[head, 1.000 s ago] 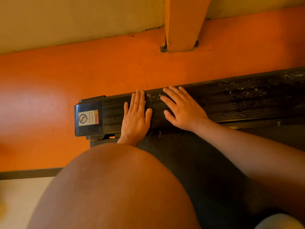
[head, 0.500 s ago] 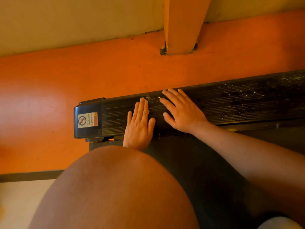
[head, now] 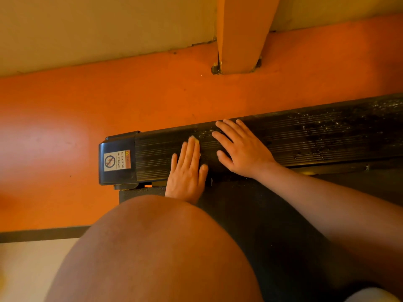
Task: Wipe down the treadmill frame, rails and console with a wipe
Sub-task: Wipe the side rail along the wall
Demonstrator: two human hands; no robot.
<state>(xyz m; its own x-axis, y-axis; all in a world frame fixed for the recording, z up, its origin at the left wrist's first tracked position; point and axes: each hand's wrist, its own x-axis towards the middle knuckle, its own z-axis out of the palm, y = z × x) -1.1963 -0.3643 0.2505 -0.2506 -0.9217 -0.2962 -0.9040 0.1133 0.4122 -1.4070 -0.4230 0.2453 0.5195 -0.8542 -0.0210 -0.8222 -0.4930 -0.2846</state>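
The treadmill's black ribbed side rail [head: 305, 138] runs from the centre to the right edge and ends at a black end cap [head: 117, 158] with a warning sticker. My left hand [head: 187, 171] lies flat on the rail near the cap, fingers straight and together. A small pale scrap [head: 193, 138] shows at its fingertips; I cannot tell whether it is a wipe. My right hand [head: 242, 149] rests flat on the rail just to the right, fingers spread. White specks dot the rail further right. The dark running belt [head: 272, 214] lies below the rail.
Orange floor [head: 65, 127] surrounds the rail on the far side and left. An orange post [head: 242, 33] stands on the floor beyond the rail, against a beige wall. My bare knee [head: 163, 247] fills the lower middle and hides my left wrist.
My left hand has slid back across the rail towards me, its fingertips now mid-rail. My right hand has hardly moved. The view has dipped slightly.
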